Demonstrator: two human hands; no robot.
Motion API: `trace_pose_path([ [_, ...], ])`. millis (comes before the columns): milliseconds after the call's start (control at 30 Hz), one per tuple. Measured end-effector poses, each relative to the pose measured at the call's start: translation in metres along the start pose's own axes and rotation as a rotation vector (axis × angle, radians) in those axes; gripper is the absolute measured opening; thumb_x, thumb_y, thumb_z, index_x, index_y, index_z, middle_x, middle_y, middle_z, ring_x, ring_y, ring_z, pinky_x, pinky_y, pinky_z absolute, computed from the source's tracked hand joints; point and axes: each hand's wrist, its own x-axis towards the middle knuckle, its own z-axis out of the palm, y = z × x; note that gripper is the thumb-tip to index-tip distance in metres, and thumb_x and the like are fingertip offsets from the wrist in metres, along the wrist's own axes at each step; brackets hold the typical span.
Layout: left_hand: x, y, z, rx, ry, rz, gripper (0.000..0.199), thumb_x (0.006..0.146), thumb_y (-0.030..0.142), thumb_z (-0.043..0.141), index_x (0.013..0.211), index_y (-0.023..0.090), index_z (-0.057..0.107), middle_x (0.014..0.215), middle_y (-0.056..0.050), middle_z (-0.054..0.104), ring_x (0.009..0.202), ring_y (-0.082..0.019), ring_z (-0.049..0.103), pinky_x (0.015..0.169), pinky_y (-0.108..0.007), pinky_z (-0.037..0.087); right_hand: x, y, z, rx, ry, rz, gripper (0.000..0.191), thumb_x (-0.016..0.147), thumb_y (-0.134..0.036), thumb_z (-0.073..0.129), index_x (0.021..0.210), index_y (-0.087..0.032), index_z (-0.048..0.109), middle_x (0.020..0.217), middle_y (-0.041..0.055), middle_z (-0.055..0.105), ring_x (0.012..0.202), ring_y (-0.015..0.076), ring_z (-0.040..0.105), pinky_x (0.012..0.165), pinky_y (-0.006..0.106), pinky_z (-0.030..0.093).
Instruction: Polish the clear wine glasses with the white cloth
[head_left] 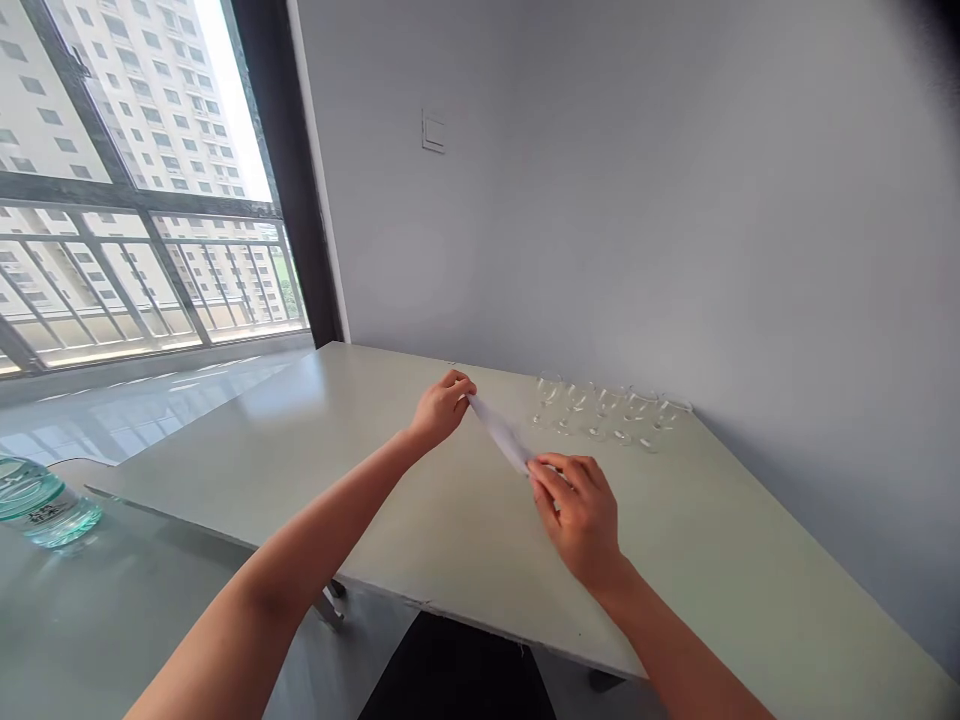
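Note:
Between my two hands a thin white sheet (499, 432), which looks like paper or cloth, is stretched above the table. My left hand (444, 405) pinches its far end. The near end is pinched between the thumb and fingers of my right hand (577, 510). The sheet is seen nearly edge-on and a little blurred, so its full shape cannot be made out. Beyond my right hand, a row of several clear stemmed glasses (600, 405) stands upright near the wall, apart from both hands.
The pale table (360, 400) meets a grey wall (637, 200) at the back and right. A large clear water bottle (49, 505) is at the far left, on a lower grey surface. A window (142, 200) with a railing is at the left; a dark seat (457, 670) is below the table edge.

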Motion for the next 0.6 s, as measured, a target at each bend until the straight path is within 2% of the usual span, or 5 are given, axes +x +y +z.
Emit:
trace_pose_path([
  [167, -0.026, -0.035, 0.001, 0.059, -0.117, -0.183, 0.032, 0.073, 0.004, 0.034, 0.088, 0.024, 0.055, 0.091, -0.002, 0.057, 0.065, -0.013, 0.05, 0.061, -0.024, 0.036, -0.006, -0.021, 0.016, 0.04, -0.351, -0.184, 0.027, 0.082, -0.033, 0.049, 0.106, -0.025, 0.06, 0.103, 0.0066, 0.061, 0.088, 0.023, 0.051, 0.074, 0.038, 0.038],
  [300, -0.047, -0.059, -0.008, 0.236, -0.167, -0.314, 0.033, 0.069, 0.003, 0.042, 0.093, 0.022, 0.056, 0.11, -0.008, 0.052, 0.092, -0.021, 0.051, 0.074, -0.031, 0.039, -0.006, -0.006, 0.027, 0.075, -0.39, -0.086, 0.023, 0.086, -0.031, 0.043, 0.097, -0.023, 0.062, 0.091, 0.0054, 0.064, 0.082, 0.0196, 0.053, 0.072, 0.034, 0.041],
  [400, -0.056, -0.053, -0.004, 0.289, -0.133, -0.375, 0.037, 0.074, 0.008, 0.041, 0.107, 0.021, 0.052, 0.122, -0.009, 0.044, 0.103, -0.022, 0.048, 0.085, -0.033, 0.037, 0.003, 0.011, 0.03, 0.088, -0.395, -0.02, 0.024, 0.087, -0.028, 0.039, 0.085, -0.022, 0.063, 0.082, 0.0033, 0.064, 0.077, 0.0169, 0.054, 0.068, 0.03, 0.042],
  [500, -0.067, -0.03, 0.016, 0.186, -0.36, -0.425, 0.044, 0.08, 0.032, 0.043, 0.122, 0.021, 0.04, 0.125, -0.009, 0.045, 0.107, -0.024, 0.048, 0.09, -0.035, 0.037, 0.01, 0.023, 0.033, 0.093, -0.406, 0.026, 0.027, 0.087, -0.027, 0.037, 0.079, -0.022, 0.062, 0.076, 0.0018, 0.062, 0.073, 0.0148, 0.055, 0.064, 0.026, 0.042],
  [600, -0.076, -0.013, 0.047, 0.158, -0.524, -0.331, 0.069, 0.076, 0.054, 0.044, 0.129, 0.011, 0.032, 0.128, -0.017, 0.04, 0.122, -0.032, 0.031, 0.1, -0.043, 0.026, 0.007, 0.031, 0.04, 0.079, -0.437, 0.053, 0.027, 0.087, -0.028, 0.037, 0.075, -0.021, 0.06, 0.072, 0.0011, 0.061, 0.068, 0.0141, 0.054, 0.061, 0.025, 0.041],
])
